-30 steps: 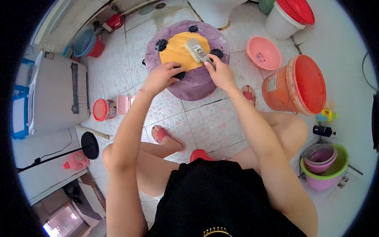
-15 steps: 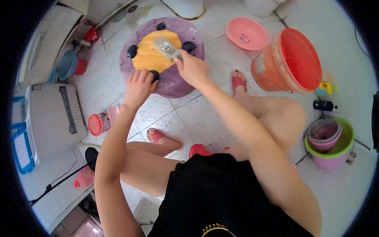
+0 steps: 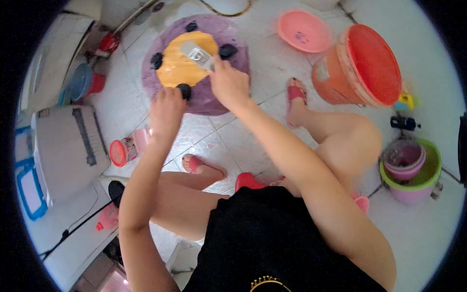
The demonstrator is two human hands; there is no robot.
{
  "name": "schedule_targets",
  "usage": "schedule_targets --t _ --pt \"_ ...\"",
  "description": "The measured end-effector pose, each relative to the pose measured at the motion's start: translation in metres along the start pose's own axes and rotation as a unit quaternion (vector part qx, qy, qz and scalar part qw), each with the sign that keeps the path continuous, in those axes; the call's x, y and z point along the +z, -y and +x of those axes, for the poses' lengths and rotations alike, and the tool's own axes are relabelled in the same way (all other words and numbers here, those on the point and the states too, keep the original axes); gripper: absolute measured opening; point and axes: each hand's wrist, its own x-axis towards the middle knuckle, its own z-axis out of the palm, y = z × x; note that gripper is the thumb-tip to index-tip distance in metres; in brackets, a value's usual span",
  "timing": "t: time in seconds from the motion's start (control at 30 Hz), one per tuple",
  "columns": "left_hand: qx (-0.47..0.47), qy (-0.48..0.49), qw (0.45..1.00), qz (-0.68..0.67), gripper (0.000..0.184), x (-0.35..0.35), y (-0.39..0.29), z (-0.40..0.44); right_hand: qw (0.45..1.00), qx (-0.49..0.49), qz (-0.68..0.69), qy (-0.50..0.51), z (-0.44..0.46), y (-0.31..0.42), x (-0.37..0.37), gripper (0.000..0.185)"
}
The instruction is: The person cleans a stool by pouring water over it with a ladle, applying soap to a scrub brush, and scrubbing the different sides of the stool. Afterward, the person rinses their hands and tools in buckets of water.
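Note:
In front of me on the tiles lies a round purple piece [image 3: 214, 104], like an upturned pouf or stool, with a wet-looking yellow middle [image 3: 175, 65]. Several black feet stand around its yellow part; one black foot [image 3: 184, 91] is beside my left hand [image 3: 167, 108]. That hand's fingers are curled at the near-left rim of the purple piece. My right hand [image 3: 228, 83] is closed round the handle of a pale grey scrub brush [image 3: 196, 54]. The brush's broad head with a printed label lies over the yellow surface; its underside is hidden.
A pink basin [image 3: 304, 31] and a large orange bucket [image 3: 331, 78] stand at the right. Nested tubs [image 3: 411, 192] sit lower right. At left are a grey-white box [image 3: 68, 151], a small red-lidded tub [image 3: 117, 153] and a blue basin [image 3: 81, 82]. My feet are on the tiles.
The view has shifted slightly, so the purple piece sits higher and further left. The brush head has stayed over the yellow part, and my left hand remains at the rim.

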Motion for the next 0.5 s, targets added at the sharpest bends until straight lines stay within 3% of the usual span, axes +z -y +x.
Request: schedule_targets --t 0.07,0.13,0.2,0.3,0.43,0.5 --pt "-0.001 -0.027 0.997 -0.070 0.019 -0.003 -0.002 -0.003 0.999 -0.007 -0.027 0.020 0.005 0.006 -0.006 0.051" --pt "-0.015 -0.022 0.988 -0.152 0.018 -0.005 -0.003 -0.004 0.990 -0.103 -0.074 -0.062 0.012 0.005 -0.008 0.053" --pt "-0.099 0.009 0.958 -0.268 0.019 -0.005 -0.007 -0.007 0.982 -0.153 -0.055 -0.101 0.017 0.010 -0.014 0.047" --pt "-0.174 0.001 0.903 -0.393 0.020 0.001 -0.015 -0.013 0.969 -0.241 -0.011 -0.046 0.011 0.025 -0.026 0.036" --pt "-0.202 -0.014 0.871 -0.448 0.018 0.009 -0.022 -0.015 0.974 -0.176 0.038 0.140 -0.015 0.041 -0.011 0.034" --pt "-0.205 -0.002 0.864 -0.460 0.018 0.007 -0.020 -0.016 0.971 -0.176 0.011 0.160 -0.020 0.041 -0.007 0.034"
